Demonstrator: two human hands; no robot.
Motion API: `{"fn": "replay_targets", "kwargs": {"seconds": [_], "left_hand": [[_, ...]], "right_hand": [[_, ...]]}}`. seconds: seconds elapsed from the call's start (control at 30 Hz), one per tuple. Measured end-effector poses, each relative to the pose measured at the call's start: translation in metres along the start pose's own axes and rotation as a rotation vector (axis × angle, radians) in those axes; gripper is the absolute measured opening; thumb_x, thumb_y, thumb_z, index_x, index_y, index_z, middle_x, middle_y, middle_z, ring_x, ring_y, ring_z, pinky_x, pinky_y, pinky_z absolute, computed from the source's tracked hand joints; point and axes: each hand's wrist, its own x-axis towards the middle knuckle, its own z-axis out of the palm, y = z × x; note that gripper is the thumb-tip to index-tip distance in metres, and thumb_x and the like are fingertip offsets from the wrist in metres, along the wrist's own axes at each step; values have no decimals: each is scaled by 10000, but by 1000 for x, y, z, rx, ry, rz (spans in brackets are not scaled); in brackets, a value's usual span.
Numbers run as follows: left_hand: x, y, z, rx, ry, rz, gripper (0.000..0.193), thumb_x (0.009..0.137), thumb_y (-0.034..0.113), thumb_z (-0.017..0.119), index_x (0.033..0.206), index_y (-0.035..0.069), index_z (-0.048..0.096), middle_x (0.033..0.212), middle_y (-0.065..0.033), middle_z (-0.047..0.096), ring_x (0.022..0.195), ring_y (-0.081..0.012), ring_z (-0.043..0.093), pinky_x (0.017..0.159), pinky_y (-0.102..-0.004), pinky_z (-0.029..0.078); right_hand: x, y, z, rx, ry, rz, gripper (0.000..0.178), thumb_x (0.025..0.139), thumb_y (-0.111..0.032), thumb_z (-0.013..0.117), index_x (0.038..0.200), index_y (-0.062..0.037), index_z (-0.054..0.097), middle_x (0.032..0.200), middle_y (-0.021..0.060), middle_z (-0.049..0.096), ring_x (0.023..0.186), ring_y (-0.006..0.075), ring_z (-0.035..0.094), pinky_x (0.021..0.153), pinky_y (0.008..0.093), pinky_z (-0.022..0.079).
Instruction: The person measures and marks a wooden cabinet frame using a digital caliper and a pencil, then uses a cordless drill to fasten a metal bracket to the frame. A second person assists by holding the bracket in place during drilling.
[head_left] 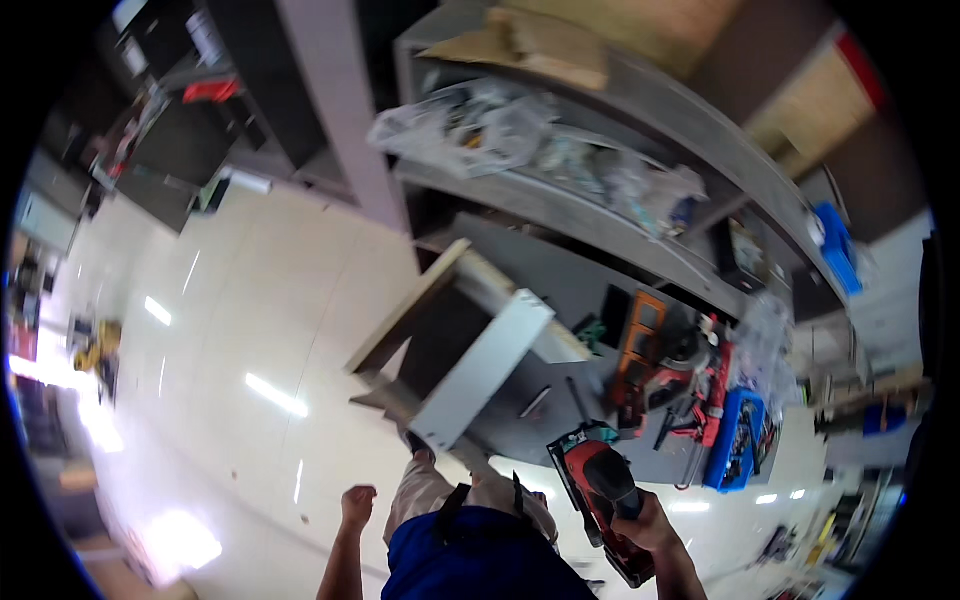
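Red-and-black power tool (pixel 598 482), white board (pixel 485 368), grey tabletop (pixel 572 282), bin (pixel 721 472) (vivid blue)

The handheld power tool (pixel 592 478), long-bodied in red and black with a teal patch at its upper end, is held by its dark grip in the right hand (pixel 648 522). It slants from upper left to lower right, its upper end overlapping the near edge of the grey table (pixel 505 432) in view; whether the two touch cannot be told.
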Motion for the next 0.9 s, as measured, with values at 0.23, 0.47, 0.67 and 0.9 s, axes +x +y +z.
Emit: {"fn": "replay_targets", "kwargs": {"seconds": [0.23, 0.47, 0.67, 0.9], "left_hand": [[8, 124, -54, -146, 134, 89, 162, 973, 37, 592, 943, -35, 733, 921, -123, 759, 879, -191, 733, 793, -318, 582], [65, 210, -58, -327, 104, 199, 249, 982, 39, 634, 1225, -18, 624, 1101, -143, 735, 1035, -232, 738, 860, -359, 608], [95, 314, -24, -481, 7, 430, 685, 976, 262, 677, 1537, 12, 375, 1458, -209, 572, 1354, -329, 571, 1120, -481, 450], [112, 344, -18, -173, -68, 509, 643, 947, 284, 693, 1474, -26, 493, 1416, -248, 605, 1337, -378, 576, 1123, -454, 435]], "right_hand": [[8, -115, 55, -214, -48, 16, 355, 774, -83, 708, 1113, 24, 701, 834, 96, 729, 738, 152, 698, 700, 328, 561], [16, -159, 89, -451, -138, 50, 446, 750, -118, 705, 1183, -11, 704, 825, 140, 743, 755, 230, 730, 754, 358, 567], [25, -171, 78, -508, -196, 172, 436, 716, -156, 729, 1120, 8, 714, 822, 114, 737, 741, 146, 668, 761, 335, 555], [42, -188, 47, -371, -356, 155, 718, 663, -161, 731, 1371, -81, 645, 873, 102, 761, 778, 160, 680, 809, 329, 544]]}}
